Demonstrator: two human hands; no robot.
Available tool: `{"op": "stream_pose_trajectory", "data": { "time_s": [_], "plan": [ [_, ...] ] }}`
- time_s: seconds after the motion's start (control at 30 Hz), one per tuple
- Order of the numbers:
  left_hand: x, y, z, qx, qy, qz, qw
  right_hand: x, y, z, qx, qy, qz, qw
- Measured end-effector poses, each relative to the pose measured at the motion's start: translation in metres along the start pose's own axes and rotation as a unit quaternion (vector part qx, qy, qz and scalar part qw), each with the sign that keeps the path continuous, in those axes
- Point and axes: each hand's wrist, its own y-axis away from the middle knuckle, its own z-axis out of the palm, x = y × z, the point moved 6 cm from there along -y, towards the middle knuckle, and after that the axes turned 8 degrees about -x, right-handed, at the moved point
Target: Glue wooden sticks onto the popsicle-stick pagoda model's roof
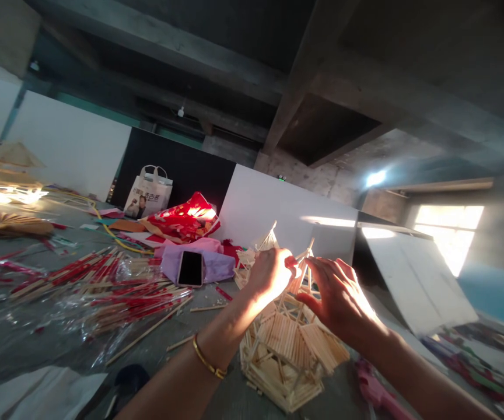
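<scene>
Both your hands are up at the top of the stick-built model house (289,350) on the grey worktable (24,332).

Your left hand (270,273) is curled over the model's peak with the fingers bent and pinched at something small and reddish, too small to name; your right hand (337,294) lies against the model's upper right side, fingers loosely spread and slightly bent, and you cannot tell whether it grips a stick or only touches; a gold bracelet (208,363) sits on your left wrist; to the model's left, well apart, lie loose red and pale sticks (103,286) in clear wrapping; a dark phone (190,268) rests on purple cloth behind and left of the model; a pink tool (377,394) lies just beside the model's lower right.
</scene>
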Motion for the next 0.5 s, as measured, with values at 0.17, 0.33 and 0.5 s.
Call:
{"op": "stream_pose_trajectory", "data": {
  "time_s": [0.17,0.33,0.5],
  "plan": [
    [-0.003,-0.001,0.006,-0.007,-0.004,-0.004,1.0,0.005,0.002,-0.002,0.039,-0.013,0.003,0.999],
    [-0.01,-0.003,0.014,0.006,-0.027,-0.029,0.999,0.011,0.001,-0.002,0.026,0.002,0.024,0.999],
    [-0.008,-0.001,0.02,0.01,-0.057,-0.036,0.998,0.013,0.001,0.002,0.01,0.017,0.017,1.0]
  ]
}}
